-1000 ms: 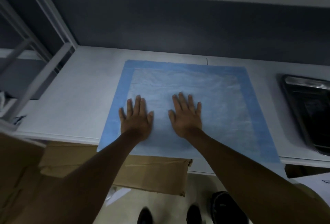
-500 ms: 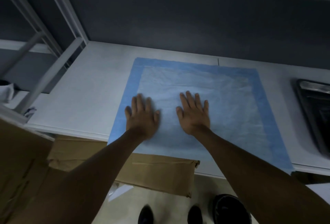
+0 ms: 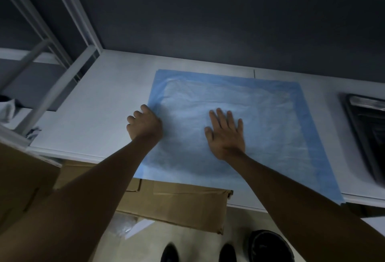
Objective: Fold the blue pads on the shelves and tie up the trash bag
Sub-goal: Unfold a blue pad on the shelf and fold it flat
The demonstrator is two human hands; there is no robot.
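Observation:
A large blue pad with a paler middle lies spread flat on the white shelf, its near edge hanging over the shelf's front. My left hand is at the pad's left border with fingers curled, gripping that edge. My right hand lies flat, fingers straight, pressing on the pad's middle. A dark round thing on the floor at the bottom may be the trash bag; too dim to tell.
A black tray sits on the shelf at the right. White shelf uprights rise at the left. Flattened cardboard boxes lie under the shelf, another box at the near left. My shoes show below.
My left hand slid left off the pad's middle to its left edge and curled its fingers there. My right hand stayed flat on the pad.

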